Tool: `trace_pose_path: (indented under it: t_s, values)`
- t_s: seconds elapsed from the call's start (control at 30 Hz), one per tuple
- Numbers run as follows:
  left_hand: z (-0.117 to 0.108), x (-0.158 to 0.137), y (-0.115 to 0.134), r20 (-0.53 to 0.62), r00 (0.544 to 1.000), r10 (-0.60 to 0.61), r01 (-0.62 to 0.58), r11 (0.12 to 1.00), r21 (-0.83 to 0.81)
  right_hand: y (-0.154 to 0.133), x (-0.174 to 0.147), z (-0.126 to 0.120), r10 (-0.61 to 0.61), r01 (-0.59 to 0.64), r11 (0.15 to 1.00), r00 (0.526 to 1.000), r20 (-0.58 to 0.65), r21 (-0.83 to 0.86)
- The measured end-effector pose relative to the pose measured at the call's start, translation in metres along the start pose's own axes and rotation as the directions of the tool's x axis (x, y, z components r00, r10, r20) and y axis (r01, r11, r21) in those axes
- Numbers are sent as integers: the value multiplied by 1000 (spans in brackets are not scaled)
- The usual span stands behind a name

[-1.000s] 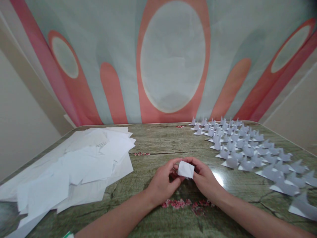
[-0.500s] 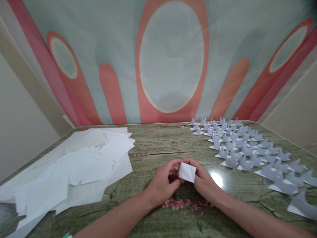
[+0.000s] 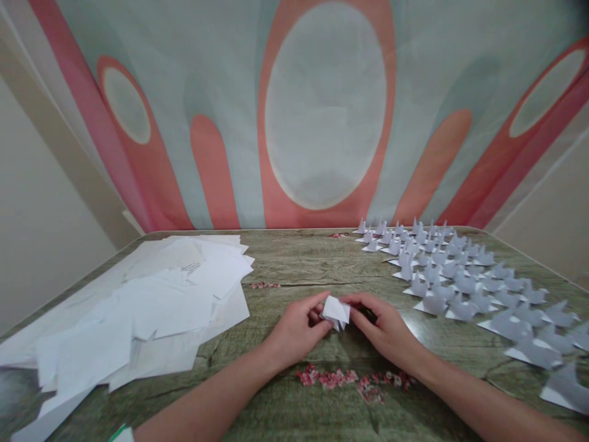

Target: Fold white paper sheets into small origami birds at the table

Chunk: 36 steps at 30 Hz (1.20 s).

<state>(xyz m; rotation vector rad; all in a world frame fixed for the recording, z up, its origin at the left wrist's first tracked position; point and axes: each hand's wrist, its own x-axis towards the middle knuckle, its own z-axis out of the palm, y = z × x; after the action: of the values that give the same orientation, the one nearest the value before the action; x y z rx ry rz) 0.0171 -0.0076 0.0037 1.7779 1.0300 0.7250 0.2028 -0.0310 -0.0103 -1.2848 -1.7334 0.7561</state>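
A small piece of folded white paper [image 3: 336, 310] is held just above the table, between my two hands. My left hand [image 3: 300, 326] pinches its left side with thumb and fingers. On the other side, the fingertips of my right hand [image 3: 383, 324] grip the paper's right edge. Several creased layers and points show at its lower edge. Its underside and the tips of some fingers are hidden.
A spread pile of white paper sheets [image 3: 175, 307] covers the table's left side. Rows of several folded paper birds [image 3: 462, 282] stand on the right. The wood-grain table [image 3: 294, 258] bears printed pink flowers [image 3: 331, 376]. Behind it hangs a patterned backdrop [image 3: 326, 110].
The folded paper has turned from a flat square facing me to a form with parted layers. My right hand has shifted outward to its right edge. The view has moved slightly.
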Motion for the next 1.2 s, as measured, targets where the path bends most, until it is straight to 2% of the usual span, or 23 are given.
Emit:
trace_pose_path:
  t_s: [0.13, 0.23, 0.43, 0.6, 0.83, 1.0, 1.2]
  values:
    - [-4, -3, -1, 9, 994, 107, -105, 955, 277, 2, 2, 0, -80, 83, 993, 996, 47, -82]
    - [-7, -5, 0, 10, 987, 161, -152, 904, 399, 7, 3, 2, -91, 97, 987, 994, 53, -128]
    - [-7, -8, 5, 46, 985, 166, -169, 874, 455, 15, 4, 5, -85, 100, 971, 994, 74, -218]
    - [-1, -7, 2, 1, 987, 163, -140, 841, 523, 17, 3, 7, -87, 104, 961, 993, 76, -255]
    - [1, -6, 0, -6, 988, 157, -124, 803, 584, 10, 4, -2, -102, 132, 965, 985, 137, -226]
    - [2, -3, 0, -23, 990, 138, -98, 805, 584, 18, 14, -15, -99, 125, 973, 985, 142, -192]
    - [2, -2, -2, -30, 992, 125, -85, 813, 575, 24, 19, -18, -78, 113, 979, 977, 201, -172]
